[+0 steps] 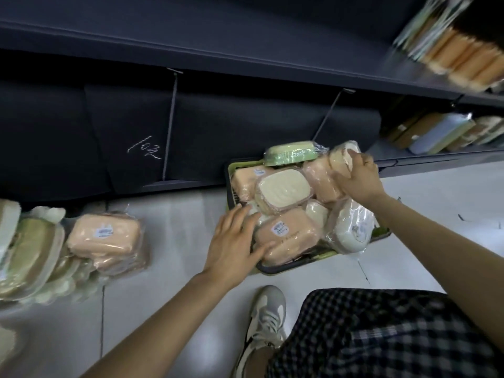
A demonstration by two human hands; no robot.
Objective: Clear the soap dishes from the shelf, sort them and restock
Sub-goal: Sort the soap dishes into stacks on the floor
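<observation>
At six o'clock, nearest the camera, a checked skirt (381, 334) and a grey-and-white shoe (266, 320) fill the bottom of the view over the pale floor (169, 309). Just beyond, the left hand (234, 241) lies with straight, spread fingers on a wrapped peach soap dish (286, 234) at the near edge of a green basket (379, 234) heaped with wrapped soap dishes. At two o'clock of that heap, the right hand (360, 178) grips a wrapped peach dish (342, 158), fingers curled around it, lifted above the pile. A green dish (290, 153) tops the far side. At nine o'clock, a sorted stack of dishes (106, 241) sits on the floor. Farthest, at twelve o'clock, the dark shelf (191, 50) stands bare; more goods sit blurred at two o'clock.
</observation>
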